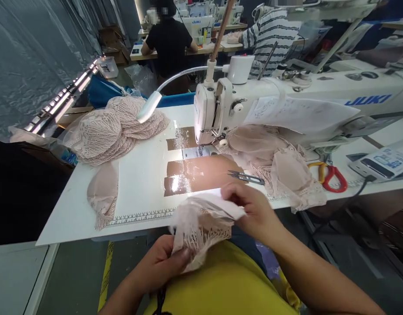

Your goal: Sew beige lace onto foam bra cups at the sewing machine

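Observation:
Between my two hands, just off the table's front edge, hangs a beige lace bra cup [204, 232], its edge partly blurred. My left hand [167, 262] grips the lower left of it, thumb on top. Fingers of my right hand [250, 208] pinch its upper right edge, where a pale strip shows. Thread snips [245, 176] lie on the table just beyond my right hand. Behind them stands the white sewing machine [211, 113], its needle area over the metal plate. A single lace cup [103, 190] lies flat at the left.
A pile of lace cups [103, 129] sits at the back left under a bendy lamp [149, 107]. More beige lace pieces [286, 168] lie right of the needle, beside red-and-yellow-handled scissors [334, 178] and a phone-like device [378, 166]. Two people work at machines beyond.

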`<state>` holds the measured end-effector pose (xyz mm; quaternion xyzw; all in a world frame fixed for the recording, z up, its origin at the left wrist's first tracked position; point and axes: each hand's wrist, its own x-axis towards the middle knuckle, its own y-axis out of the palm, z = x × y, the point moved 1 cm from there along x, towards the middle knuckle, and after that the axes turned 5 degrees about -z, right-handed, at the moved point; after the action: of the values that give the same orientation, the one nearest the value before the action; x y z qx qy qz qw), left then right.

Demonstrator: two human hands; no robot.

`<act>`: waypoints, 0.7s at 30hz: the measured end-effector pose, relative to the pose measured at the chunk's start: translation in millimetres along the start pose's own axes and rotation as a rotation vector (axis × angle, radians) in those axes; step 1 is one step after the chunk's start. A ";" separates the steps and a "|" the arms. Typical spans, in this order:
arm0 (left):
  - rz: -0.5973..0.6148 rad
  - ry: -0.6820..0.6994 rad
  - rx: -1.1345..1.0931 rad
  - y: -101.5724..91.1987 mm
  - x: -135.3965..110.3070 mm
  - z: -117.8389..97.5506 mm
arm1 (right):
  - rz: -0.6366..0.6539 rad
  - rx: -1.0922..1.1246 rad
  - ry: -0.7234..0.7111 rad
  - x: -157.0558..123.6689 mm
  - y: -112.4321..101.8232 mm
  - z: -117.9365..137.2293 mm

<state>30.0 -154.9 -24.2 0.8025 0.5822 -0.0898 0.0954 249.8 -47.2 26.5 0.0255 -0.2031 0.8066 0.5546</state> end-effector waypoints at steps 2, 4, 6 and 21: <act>0.094 0.199 0.033 -3.2 -2.3 -14.4 | 0.312 0.172 0.220 -3.1 12.3 -12.7; 0.023 0.392 0.182 -6.6 0.8 -25.8 | 0.563 0.474 0.381 -10.0 26.5 -23.3; -0.119 0.459 0.384 -10.2 9.4 -30.5 | 0.689 0.751 0.474 -17.1 38.0 -29.6; -0.121 0.030 0.087 -31.3 36.4 -37.0 | 0.441 0.569 0.441 -2.6 24.5 -31.1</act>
<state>12.6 -102.5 0.7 0.7705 0.6264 -0.1087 0.0463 234.4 -45.8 -10.0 -0.0395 0.1506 0.9159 0.3699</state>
